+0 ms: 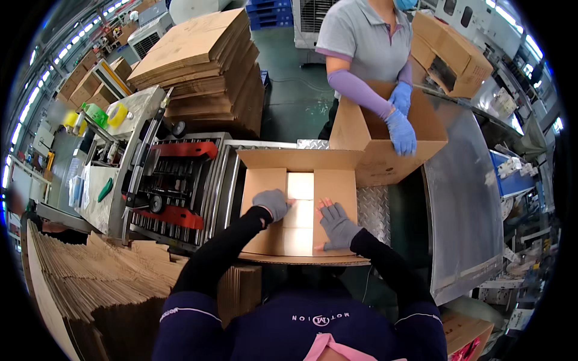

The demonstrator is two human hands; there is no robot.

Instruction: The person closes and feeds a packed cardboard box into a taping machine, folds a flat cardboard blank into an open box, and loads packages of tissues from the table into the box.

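Observation:
An open cardboard carton (299, 256) stands before me, with white packs (300, 210) in a row showing between its two folded side flaps. My left hand (271, 204), in a grey glove with bare fingertips, rests on the left flap (264, 240). Its fingers are curled near the flap's inner edge, and whatever they may hold is hidden. On the right flap (337, 186) my right hand (338, 225), gloved alike, lies flat with fingers spread. The carton's far flap (301, 159) stands up and leans outward.
Across from me a person in blue gloves (400, 129) reaches over another open carton (391, 165). A red and black roller machine (174, 186) stands left. Flat cardboard stacks rise behind it (205, 66) and at lower left (108, 283). A metal table (463, 198) is right.

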